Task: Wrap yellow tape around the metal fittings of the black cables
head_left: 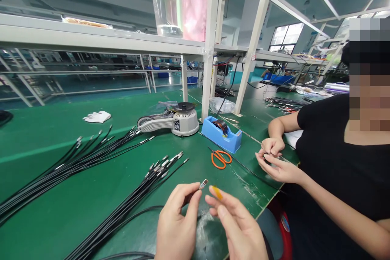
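My left hand point(179, 215) is closed, with thumb and forefinger pinching a USB cable connector point(203, 184) whose metal end points up and right. A black cable point(146, 210) runs toward this hand from the left. My right hand point(236, 221) is just to the right, its fingers apart and bent toward the connector without touching it. A small piece of amber tape point(217, 192) sticks to its forefinger tip. Left of my hands lies a bundle of black cables point(122, 207) with silver connectors. Orange-handled scissors point(222, 159) rest beyond my hands.
A blue tape dispenser point(222, 134) and a grey round tape machine point(184, 120) stand behind the scissors. Another cable bundle point(82, 162) and a white glove point(96, 117) lie on the left. A co-worker point(323, 142) sits at the right, hands over the green table's edge. White shelf posts point(210, 69) rise behind.
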`<state>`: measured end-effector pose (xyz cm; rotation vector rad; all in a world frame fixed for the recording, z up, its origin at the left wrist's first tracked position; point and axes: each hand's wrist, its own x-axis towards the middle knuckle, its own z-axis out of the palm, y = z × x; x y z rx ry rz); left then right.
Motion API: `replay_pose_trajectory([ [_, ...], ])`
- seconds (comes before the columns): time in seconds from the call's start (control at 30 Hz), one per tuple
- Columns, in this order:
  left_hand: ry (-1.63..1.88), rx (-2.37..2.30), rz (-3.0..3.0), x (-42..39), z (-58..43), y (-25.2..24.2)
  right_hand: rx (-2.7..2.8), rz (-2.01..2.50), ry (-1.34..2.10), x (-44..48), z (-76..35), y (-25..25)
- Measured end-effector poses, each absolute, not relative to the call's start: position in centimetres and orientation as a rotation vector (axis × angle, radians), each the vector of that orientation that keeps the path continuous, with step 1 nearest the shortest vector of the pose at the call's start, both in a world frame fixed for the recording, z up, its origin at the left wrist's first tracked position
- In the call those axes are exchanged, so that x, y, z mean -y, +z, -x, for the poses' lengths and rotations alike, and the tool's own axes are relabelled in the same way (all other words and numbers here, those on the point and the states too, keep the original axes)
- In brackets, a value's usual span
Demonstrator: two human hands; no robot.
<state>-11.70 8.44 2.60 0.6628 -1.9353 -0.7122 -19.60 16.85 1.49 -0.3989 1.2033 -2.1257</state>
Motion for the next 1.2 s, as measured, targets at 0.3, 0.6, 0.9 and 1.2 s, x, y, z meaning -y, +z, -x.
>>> replay_pose_trajectory([
  [0.3,-0.571,2.071,-0.432,-8.5,11.3,3.1,-1.271,0.550,-2.016,-15.7,22.2,2.7],
  [0.6,-1.168,1.999,-0.753,-8.2,11.6,3.5,-1.287,0.627,-2.038,-16.0,22.4,1.8],
  [0.9,-0.802,1.966,-0.619,-8.9,11.8,3.0,-1.269,0.488,-2.128,-17.3,18.4,0.6],
  [1.2,-0.652,1.976,-0.526,-9.2,11.5,3.2,-1.207,0.392,-2.166,-17.0,17.9,0.7],
])
